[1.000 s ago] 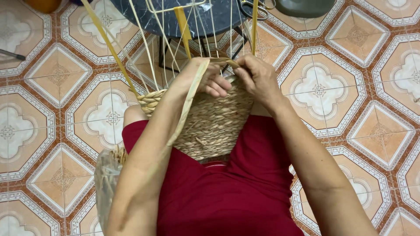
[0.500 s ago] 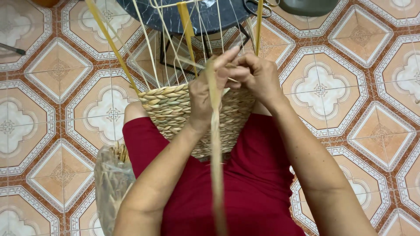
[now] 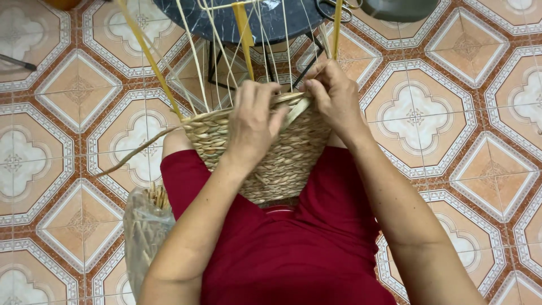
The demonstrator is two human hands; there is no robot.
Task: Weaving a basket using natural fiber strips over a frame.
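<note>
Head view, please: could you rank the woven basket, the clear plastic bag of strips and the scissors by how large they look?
1. woven basket, largest.
2. clear plastic bag, smaller, partly cut off.
3. scissors, smallest, but farther away and partly out of frame, so unsure.

A half-made woven basket point(image 3: 271, 152) rests on the red lap, thin straw sticks point(image 3: 197, 56) poking up from its rim.
</note>
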